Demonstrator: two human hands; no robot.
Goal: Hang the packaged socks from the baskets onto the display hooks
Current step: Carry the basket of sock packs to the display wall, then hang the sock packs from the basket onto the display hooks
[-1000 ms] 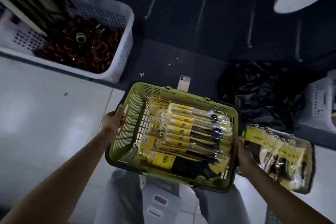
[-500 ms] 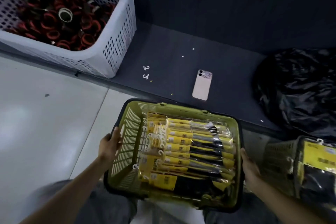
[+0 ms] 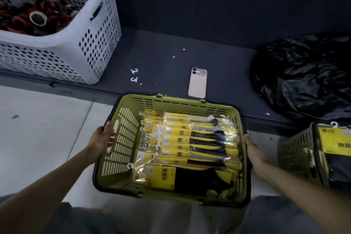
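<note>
1. The fingers (image 3: pixel 111 135) of the left hand (image 3: pixel 101 139) curl over the left rim of the green basket (image 3: pixel 123 138), thumb on the rim and the rest hooked through the slatted wall, so that hand is clamped on the basket. The right hand (image 3: pixel 253 150) lies pressed flat against the outer right wall; its fingertips are out of sight behind the rim, so I cannot tell whether they grip or only brace.
2. The packaged socks (image 3: pixel 191 142) lie stacked flat in the basket at the centre of the frame, yellow cards overlapping, their white plastic hangers (image 3: pixel 152 137) bunched toward the left.
3. The step in hand looks like positioning the basket within reach. To do it well, keep it level with even pressure from both sides so the slippery packs do not slide, and set it down clear of the phone (image 3: pixel 197 82) lying on the dark ledge (image 3: pixel 161 62) just beyond its far rim.
4. When picking, it is probably best to lift one pack by its hanger, since the hangers look tangled together.
5. Hidden or unclear: no display hooks appear anywhere in view. A second basket (image 3: pixel 296 148) with more packs is cut off at the lower right edge. The white crate (image 3: pixel 76 43) at upper left holds dark red rings I cannot identify. The black bag (image 3: pixel 303 74) at right hides its contents. The card print is too blurred to read.
</note>
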